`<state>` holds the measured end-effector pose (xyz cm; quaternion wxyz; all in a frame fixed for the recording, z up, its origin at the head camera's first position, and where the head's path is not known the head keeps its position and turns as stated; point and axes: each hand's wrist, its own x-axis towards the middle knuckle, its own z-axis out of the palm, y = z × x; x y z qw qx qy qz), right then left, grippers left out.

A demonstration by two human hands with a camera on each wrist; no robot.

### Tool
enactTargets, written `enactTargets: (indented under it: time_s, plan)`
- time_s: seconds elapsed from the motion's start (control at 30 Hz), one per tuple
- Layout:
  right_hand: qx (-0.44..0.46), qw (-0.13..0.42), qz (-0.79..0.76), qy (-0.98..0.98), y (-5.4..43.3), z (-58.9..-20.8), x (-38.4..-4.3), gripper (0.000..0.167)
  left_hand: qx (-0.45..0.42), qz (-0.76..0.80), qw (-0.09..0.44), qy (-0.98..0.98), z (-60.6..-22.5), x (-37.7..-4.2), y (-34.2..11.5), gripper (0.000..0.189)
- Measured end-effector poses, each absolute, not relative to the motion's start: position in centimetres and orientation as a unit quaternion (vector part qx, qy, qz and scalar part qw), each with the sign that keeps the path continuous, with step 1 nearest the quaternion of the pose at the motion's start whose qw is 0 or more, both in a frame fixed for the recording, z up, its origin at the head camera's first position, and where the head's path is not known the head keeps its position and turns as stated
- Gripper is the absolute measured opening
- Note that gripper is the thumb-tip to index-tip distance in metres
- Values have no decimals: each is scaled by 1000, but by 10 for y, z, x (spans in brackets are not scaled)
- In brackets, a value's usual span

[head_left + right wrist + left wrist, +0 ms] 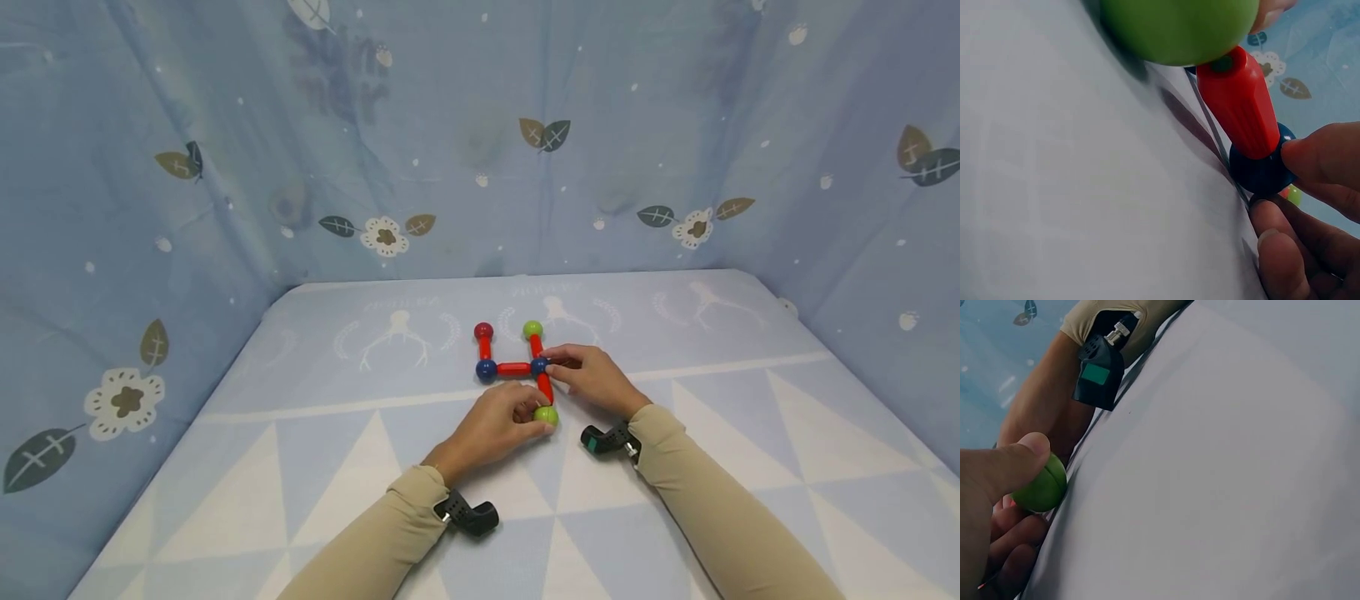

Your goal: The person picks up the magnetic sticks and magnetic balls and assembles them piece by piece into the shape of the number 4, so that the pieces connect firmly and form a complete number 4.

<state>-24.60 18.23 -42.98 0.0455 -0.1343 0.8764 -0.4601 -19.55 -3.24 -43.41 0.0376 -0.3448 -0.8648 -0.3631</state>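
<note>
My left hand (pixel 491 425) pinches a green ball (pixel 546 415) between thumb and fingers, at the near end of a red rod (pixel 545 388). That rod runs to a blue ball (pixel 539 367), which the thumb and fingers of my right hand (pixel 598 379) grip from the right. In the right wrist view the rod's faceted end (pixel 1225 65) sits right by the green ball. From the gripped blue ball, one rod leads back to another green ball (pixel 532 329); a second rod (pixel 513 368) goes left to another blue ball (pixel 486 371). A further rod joins that one to a red ball (pixel 483 332).
The pieces lie on a table covered with a pale blue and white patterned cloth (pixel 315 483). A blue curtain (pixel 450 142) with leaf and flower prints rises behind and on both sides. Each wrist wears a small black camera, one (pixel 468 514) on the left.
</note>
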Motion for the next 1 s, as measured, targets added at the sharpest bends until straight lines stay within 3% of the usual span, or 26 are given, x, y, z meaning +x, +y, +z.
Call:
enactTargets:
  time_s: [0.27, 1.0]
  plan:
    - [-141, 39, -460, 876, 183, -431, -249, 32, -346, -348, 69, -868, -434, -195, -30, 26]
    - [-144, 29, -449, 881, 182, -430, -246, 33, -335, -353, 44, -873, -434, -194, -30, 24]
